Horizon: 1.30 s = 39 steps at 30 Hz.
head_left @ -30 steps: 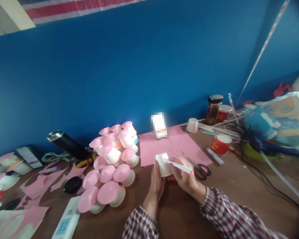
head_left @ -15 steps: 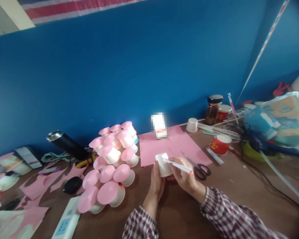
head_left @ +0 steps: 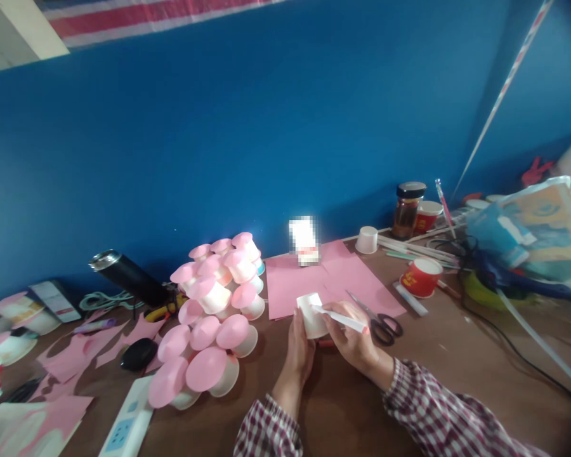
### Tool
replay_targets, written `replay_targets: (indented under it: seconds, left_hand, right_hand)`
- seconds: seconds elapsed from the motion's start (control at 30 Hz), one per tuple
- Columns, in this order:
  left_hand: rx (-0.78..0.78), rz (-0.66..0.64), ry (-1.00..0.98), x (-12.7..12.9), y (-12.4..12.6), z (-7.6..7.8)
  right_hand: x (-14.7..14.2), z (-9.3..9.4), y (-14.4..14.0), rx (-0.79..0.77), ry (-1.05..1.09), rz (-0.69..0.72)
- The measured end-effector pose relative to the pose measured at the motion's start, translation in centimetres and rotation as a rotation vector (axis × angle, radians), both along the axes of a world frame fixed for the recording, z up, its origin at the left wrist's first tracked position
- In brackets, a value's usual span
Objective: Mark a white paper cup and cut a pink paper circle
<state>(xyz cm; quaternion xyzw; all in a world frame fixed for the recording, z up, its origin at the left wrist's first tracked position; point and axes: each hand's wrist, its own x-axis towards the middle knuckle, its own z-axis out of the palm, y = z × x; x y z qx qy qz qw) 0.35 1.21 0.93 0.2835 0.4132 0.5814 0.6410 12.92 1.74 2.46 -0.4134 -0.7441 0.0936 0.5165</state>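
While the left hand point(head_left: 299, 348) grips a white cup point(head_left: 312, 315), the right hand point(head_left: 354, 339) holds a glue stick point(head_left: 340, 317).

Pink-topped cup pile point(head_left: 212, 317), scissors point(head_left: 379, 321) on pink paper point(head_left: 333, 279), jar point(head_left: 408, 209), red cup point(head_left: 421, 277).

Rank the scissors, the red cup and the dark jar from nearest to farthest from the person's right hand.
From the right hand:
1. Scissors, just beside it on the pink paper's edge.
2. Red cup, farther right on the table.
3. Dark jar, back by the blue wall.

Cup pile point(head_left: 214, 311) left of paper sheets point(head_left: 333, 279); scissors point(head_left: 380, 320) right, on table point(head_left: 447, 355).
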Motion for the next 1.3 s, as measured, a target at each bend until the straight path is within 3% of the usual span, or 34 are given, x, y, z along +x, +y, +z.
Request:
replay_targets:
  seconds: [0.2,0.4,1.3]
  left_hand:
    - [0.012,-0.018,-0.048,0.03,-0.21,0.45]
    - [0.020,-0.047,-0.178,0.21,-0.08,0.33]
    - [0.010,-0.064,-0.162,0.19,-0.09,0.71]
  right_hand:
    - [-0.08,-0.19,-0.09,-0.013,0.043,0.034]
    - [-0.05,-0.12,-0.03,0.020,0.099,-0.056]
    - [-0.04,0.03,0.04,0.003,0.053,-0.045]
